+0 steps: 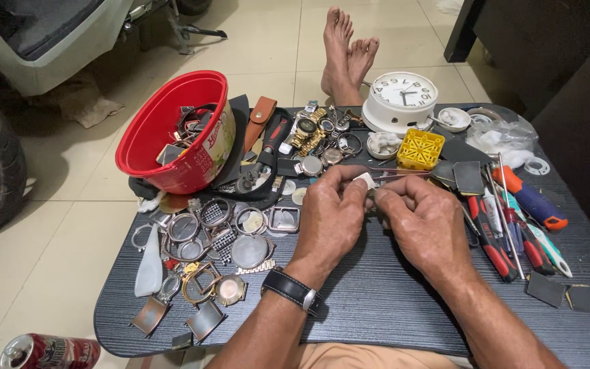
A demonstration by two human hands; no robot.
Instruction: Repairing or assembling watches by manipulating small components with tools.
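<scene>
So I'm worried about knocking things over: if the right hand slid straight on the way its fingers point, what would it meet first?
The right hand points left, its fingers almost touching the left hand. It would meet that hand and the small white piece pinched there first, before any watch cases.

There is just one camera, worn on the person's head. It looks down and forward over the dark grey striped worktop (377,301) from its near edge. It is close, so the two hands fill the middle of the view. The far edge is high in the view, with the pale tiled floor (56,225) past it and along the left edge.
</scene>
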